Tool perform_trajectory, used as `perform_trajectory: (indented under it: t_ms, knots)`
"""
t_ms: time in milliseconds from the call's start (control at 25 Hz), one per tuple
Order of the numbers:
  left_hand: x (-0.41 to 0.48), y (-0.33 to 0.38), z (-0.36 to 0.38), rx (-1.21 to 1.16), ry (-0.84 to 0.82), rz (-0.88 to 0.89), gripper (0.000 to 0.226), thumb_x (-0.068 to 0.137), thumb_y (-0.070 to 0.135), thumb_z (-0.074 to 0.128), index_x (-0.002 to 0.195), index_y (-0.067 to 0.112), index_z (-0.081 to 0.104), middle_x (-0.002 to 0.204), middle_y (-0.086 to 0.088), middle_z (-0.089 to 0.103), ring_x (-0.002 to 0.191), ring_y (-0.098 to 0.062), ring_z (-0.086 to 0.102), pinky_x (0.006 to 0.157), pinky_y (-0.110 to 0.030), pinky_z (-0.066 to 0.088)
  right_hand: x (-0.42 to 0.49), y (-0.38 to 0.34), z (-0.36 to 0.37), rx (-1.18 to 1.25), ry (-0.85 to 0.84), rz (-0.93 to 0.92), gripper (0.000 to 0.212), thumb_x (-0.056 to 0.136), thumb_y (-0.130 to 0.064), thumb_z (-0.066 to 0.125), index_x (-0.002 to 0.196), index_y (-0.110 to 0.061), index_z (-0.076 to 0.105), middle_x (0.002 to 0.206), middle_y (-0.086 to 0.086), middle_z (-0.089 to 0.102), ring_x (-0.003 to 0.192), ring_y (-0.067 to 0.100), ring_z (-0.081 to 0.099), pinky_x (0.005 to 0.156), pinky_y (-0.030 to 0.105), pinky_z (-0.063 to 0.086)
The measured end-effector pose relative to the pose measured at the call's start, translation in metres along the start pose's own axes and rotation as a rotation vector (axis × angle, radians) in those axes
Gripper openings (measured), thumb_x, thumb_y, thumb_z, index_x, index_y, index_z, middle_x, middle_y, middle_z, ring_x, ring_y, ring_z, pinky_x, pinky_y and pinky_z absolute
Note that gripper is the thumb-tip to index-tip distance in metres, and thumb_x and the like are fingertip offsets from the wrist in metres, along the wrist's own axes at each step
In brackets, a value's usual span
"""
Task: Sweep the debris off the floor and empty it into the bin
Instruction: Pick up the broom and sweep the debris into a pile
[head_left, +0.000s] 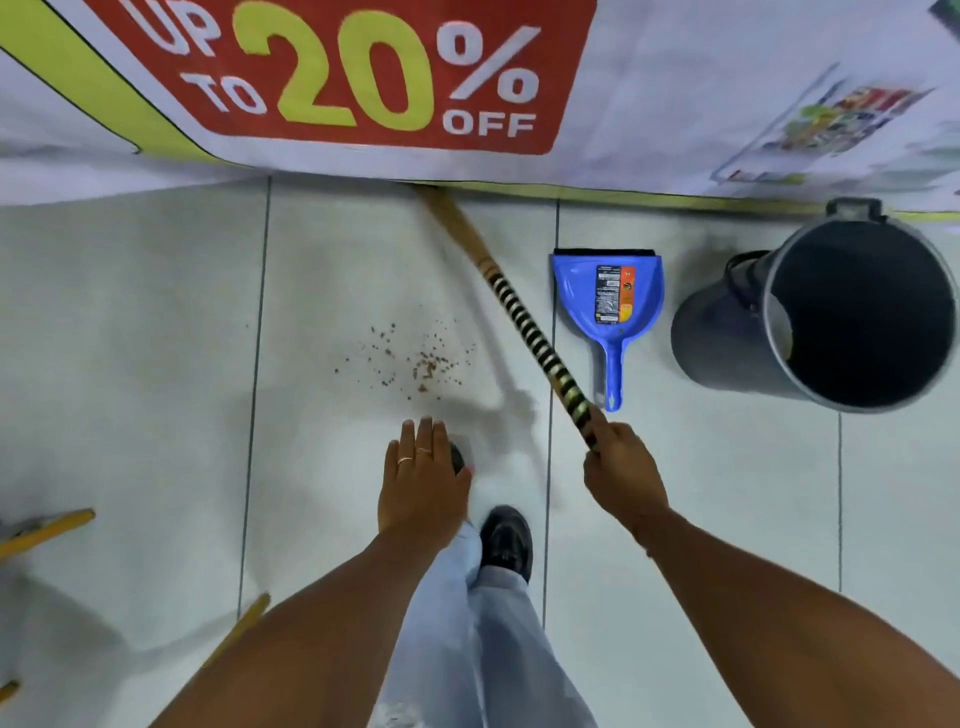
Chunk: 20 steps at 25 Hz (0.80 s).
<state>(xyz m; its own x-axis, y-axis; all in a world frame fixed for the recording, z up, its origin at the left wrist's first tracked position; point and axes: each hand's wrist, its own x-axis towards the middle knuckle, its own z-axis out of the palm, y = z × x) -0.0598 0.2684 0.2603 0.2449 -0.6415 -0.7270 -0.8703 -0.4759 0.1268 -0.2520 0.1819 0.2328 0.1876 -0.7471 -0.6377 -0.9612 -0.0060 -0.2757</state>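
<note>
Small brown debris (415, 358) lies scattered on the pale tiled floor just ahead of my feet. My right hand (621, 467) is shut on the near end of a broom handle (524, 322), striped black and yellow, which slants up and left until its far end disappears under a banner. My left hand (423, 478) hangs flat with fingers apart, holding nothing, a little below the debris. A blue dustpan (608, 306) lies on the floor right of the handle, its grip pointing toward me. A grey bin (727, 332) stands open at the right.
A large sale banner (675, 104) covers the floor or wall at the far side. Yellow sticks (47, 530) lie at the lower left. My shoes (506, 540) and light trousers are at bottom centre.
</note>
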Motion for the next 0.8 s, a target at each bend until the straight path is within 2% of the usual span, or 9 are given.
perform_trajectory:
  t_ms: [120,240,360,560,720,800]
  knots:
    - [-0.022,0.021,0.002,-0.038,0.030,0.047,0.066,0.099,0.043,0.023,0.150,0.006,0.002,0.161,-0.011,0.003,0.149,-0.026,-0.002,0.123,-0.038,0.004,-0.003,0.002,-0.004,0.046,-0.072,0.167,0.060,0.091,-0.009,0.041,0.147,-0.025,0.027,0.125,0.016,0.049,0.108,0.039,0.054,0.089,0.041,0.046]
    - [-0.031,0.027,-0.002,-0.040,0.089,0.061,0.066,0.100,0.043,0.024,0.150,0.006,0.002,0.161,-0.011,0.003,0.149,-0.027,-0.002,0.122,-0.039,0.003,-0.015,-0.003,0.005,0.005,-0.180,0.217,0.055,0.093,-0.011,0.039,0.147,-0.019,0.028,0.129,0.017,0.053,0.116,0.036,0.053,0.094,0.039,0.044]
    - [-0.033,0.017,-0.002,-0.032,0.122,0.028,0.066,0.099,0.042,0.025,0.150,0.005,0.004,0.161,-0.013,0.007,0.149,-0.028,0.001,0.122,-0.040,0.006,-0.029,-0.011,0.023,-0.068,-0.254,0.165,0.054,0.094,-0.010,0.037,0.146,-0.014,0.027,0.131,0.016,0.055,0.119,0.035,0.051,0.096,0.039,0.044]
    - [-0.046,-0.014,0.010,-0.035,0.157,-0.019,0.067,0.099,0.042,0.029,0.150,0.004,0.009,0.159,-0.014,0.014,0.148,-0.030,0.007,0.122,-0.041,0.011,-0.059,-0.026,0.057,-0.111,-0.314,0.130,0.049,0.093,-0.012,0.038,0.141,-0.018,0.035,0.128,0.014,0.057,0.116,0.034,0.054,0.093,0.040,0.046]
    - [-0.068,-0.035,0.023,-0.055,0.143,-0.023,0.067,0.098,0.042,0.030,0.150,0.004,0.010,0.160,-0.014,0.012,0.148,-0.030,0.007,0.122,-0.041,0.012,-0.082,-0.035,0.070,-0.182,-0.290,0.040,0.045,0.094,-0.011,0.038,0.139,-0.019,0.038,0.125,0.011,0.058,0.110,0.033,0.058,0.085,0.039,0.050]
    - [-0.081,-0.044,0.027,-0.074,0.153,-0.021,0.067,0.098,0.042,0.032,0.150,0.005,0.010,0.160,-0.016,0.007,0.148,-0.030,0.006,0.122,-0.041,0.012,-0.101,-0.037,0.075,-0.159,-0.245,-0.006,0.052,0.093,-0.010,0.039,0.142,-0.025,0.034,0.126,0.008,0.055,0.106,0.033,0.060,0.081,0.039,0.051]
